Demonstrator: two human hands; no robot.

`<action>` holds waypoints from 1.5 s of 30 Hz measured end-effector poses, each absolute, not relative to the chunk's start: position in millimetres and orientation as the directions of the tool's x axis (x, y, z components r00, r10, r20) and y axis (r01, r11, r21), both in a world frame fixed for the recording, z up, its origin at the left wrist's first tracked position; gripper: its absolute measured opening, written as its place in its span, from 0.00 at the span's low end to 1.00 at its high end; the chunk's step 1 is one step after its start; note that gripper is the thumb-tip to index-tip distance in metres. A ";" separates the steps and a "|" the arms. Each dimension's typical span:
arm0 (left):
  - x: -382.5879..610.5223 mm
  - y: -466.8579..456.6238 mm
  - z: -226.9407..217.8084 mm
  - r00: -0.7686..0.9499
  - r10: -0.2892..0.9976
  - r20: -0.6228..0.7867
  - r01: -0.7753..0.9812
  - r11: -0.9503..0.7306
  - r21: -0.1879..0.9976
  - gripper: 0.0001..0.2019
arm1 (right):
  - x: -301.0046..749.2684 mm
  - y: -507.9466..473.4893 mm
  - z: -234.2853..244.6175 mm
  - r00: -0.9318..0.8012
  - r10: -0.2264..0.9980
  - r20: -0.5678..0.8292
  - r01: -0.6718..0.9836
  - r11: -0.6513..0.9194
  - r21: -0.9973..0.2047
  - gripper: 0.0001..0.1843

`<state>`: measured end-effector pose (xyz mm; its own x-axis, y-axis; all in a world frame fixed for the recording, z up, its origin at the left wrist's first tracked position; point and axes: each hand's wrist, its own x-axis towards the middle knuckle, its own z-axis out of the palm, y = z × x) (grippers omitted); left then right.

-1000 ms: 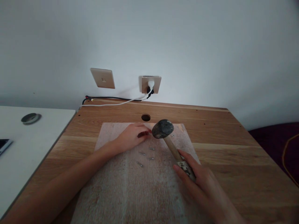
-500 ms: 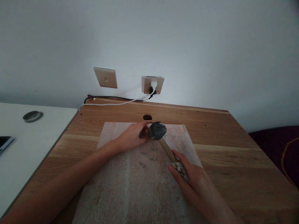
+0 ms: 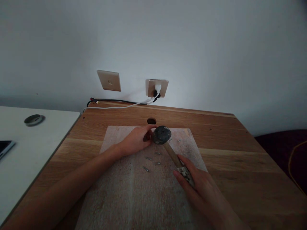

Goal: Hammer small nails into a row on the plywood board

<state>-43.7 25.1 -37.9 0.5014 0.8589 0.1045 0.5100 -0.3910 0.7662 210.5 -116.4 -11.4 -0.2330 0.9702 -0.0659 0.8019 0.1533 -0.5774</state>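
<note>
My right hand (image 3: 198, 182) is wrapped around the handle of a hammer (image 3: 172, 155), which has a dark, scuffed round head and a pale wooden shaft with a worn, mottled grip. The head hangs over the far part of a pale wooden board (image 3: 131, 198). Right behind it is my left hand (image 3: 137, 139), its fingers bent and pinched. Whatever the fingertips hold is hidden by the hammer head. Several small metal screws or nails (image 3: 146, 169) are on the board, nearer to me and to the right of the head; I cannot tell which kind they are.
The board lies on a wooden desk (image 3: 240, 172) with a round cable hole (image 3: 151, 121). White and black cables (image 3: 115, 107) run along the back to a wall socket (image 3: 158, 88). A white table (image 3: 48, 137) at left bears a grey ring-shaped object (image 3: 33, 119).
Hardly anything differs. Both hands and the hammer keep their places over the board; the whole view has shifted very slightly.
</note>
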 end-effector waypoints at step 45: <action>-78.1 20.1 -32.8 0.489 0.846 0.213 0.526 -0.481 0.702 0.08 | 222.9 -115.2 6.1 -0.050 0.998 -0.042 0.728 0.008 -0.686 0.30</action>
